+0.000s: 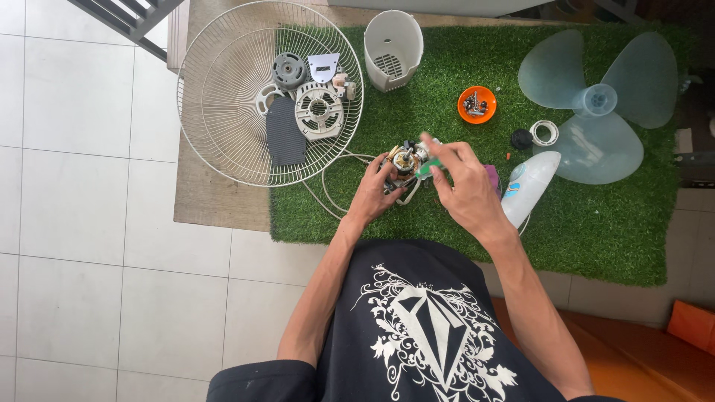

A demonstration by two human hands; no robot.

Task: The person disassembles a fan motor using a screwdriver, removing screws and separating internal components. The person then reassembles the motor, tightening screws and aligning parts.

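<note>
My left hand (375,190) grips a small fan motor (406,160) with copper windings, holding it just above the green artificial grass mat (596,223). A white cord (328,186) trails from the motor to the left. My right hand (463,186) is closed around a green-handled tool (427,168) whose tip meets the top of the motor. Both hands sit close together at the mat's middle.
A wire fan guard (223,112) at the left holds motor parts and covers. A white motor housing (392,48) stands behind it. An orange bowl of screws (477,104), a pale blue fan blade (596,104), a white ring (545,132), a black knob (521,138) and a white casing (530,186) lie to the right.
</note>
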